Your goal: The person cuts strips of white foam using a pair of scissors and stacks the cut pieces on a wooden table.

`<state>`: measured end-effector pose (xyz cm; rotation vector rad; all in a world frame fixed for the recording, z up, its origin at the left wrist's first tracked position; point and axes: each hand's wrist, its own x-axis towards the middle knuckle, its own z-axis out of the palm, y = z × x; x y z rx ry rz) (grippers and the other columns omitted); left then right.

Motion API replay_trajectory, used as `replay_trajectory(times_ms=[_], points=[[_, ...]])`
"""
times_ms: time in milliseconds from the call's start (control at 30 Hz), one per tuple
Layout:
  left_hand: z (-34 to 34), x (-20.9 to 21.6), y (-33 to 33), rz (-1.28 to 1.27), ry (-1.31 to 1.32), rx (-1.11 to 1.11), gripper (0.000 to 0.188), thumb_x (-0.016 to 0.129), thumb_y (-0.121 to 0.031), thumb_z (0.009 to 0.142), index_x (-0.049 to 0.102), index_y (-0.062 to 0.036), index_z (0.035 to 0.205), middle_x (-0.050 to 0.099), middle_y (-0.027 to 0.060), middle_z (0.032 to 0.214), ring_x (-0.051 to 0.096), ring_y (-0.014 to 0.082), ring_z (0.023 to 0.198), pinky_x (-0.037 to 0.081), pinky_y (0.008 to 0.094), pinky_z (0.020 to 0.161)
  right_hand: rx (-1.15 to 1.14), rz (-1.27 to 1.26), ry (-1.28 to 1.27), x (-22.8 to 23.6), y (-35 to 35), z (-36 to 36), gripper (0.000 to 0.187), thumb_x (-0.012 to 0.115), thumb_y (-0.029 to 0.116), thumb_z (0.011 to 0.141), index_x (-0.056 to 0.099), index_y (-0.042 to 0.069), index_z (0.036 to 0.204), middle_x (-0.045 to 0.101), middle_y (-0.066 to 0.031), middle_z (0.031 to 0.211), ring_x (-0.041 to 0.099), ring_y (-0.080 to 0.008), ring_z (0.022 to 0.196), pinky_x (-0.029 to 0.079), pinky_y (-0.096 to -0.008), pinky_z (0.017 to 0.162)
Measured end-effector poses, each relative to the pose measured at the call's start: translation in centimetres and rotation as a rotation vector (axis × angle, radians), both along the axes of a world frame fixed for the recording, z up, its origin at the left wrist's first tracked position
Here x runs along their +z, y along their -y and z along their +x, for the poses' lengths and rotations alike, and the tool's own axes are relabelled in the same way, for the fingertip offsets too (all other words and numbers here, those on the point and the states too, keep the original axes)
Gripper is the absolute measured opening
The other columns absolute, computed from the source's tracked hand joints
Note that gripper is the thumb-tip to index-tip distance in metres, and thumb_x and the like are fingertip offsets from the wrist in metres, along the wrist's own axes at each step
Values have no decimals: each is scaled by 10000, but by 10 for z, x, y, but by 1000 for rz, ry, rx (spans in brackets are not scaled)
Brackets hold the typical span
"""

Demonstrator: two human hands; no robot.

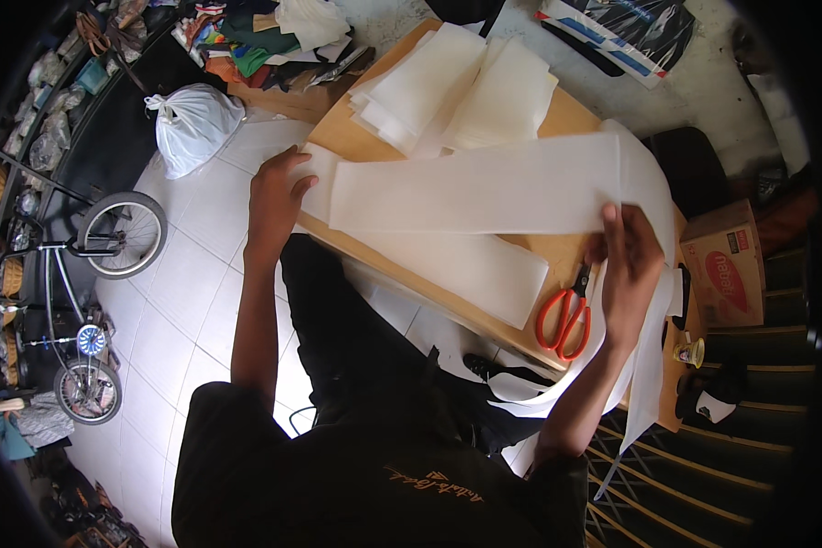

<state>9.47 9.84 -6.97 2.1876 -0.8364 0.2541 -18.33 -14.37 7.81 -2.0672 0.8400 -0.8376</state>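
Note:
My right hand (pixel 632 260) pinches the right end of a long, translucent white strip (pixel 475 187), thumb on top. The strip stretches left across the table, raised at its right end. Beneath it a second white strip (pixel 489 274) lies slanted on the wood. At the left, my left hand (pixel 279 196) is at the end of the lower strip, thumb and fingers curved and apart; I see nothing gripped between them. Scissors (pixel 566 320) with orange-red handles lie by the table's front edge, under my right hand, their blades partly hidden.
Stacks of white sheets (pixel 425 87) cover the back of the wooden table (pixel 571 114). A long white band (pixel 644 365) hangs off the right side. A carton (pixel 723 265) and a small yellow cup (pixel 690 352) stand at right. A white bag (pixel 192 128) and a bicycle (pixel 87 301) are at left.

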Motion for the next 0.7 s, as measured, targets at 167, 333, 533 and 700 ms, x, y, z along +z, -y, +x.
replay_trajectory(times_ms=[167,333,533,700], points=[[-8,-8,8,-52,19,-43,283,687,1,803,639,24,1081,603,239,1221,586,390,1122,471,409,966,246,-199,-22,17,94,96,380,544,355,981,609,-19,959,603,-69,691,582,-118,649,471,-276,656],[-22,-7,16,-58,-25,29,294,700,-40,809,622,18,1086,582,215,1268,551,382,1162,441,419,997,166,-329,-194,4,180,207,324,526,316,973,640,24,1051,699,-157,840,691,-249,805,506,-353,717],[-20,8,13,-10,-206,104,488,728,-69,795,534,22,1234,534,216,1296,477,368,1218,427,426,993,-119,-556,-493,-34,204,289,284,510,335,961,659,119,1071,666,-164,1132,615,-339,1116,482,-482,924],[-20,18,28,187,-274,144,566,763,-100,768,505,62,1245,552,241,1246,524,384,1133,456,440,931,-141,-681,-522,-65,274,315,401,544,349,947,548,54,1218,574,-194,1246,551,-379,1176,465,-526,937]])
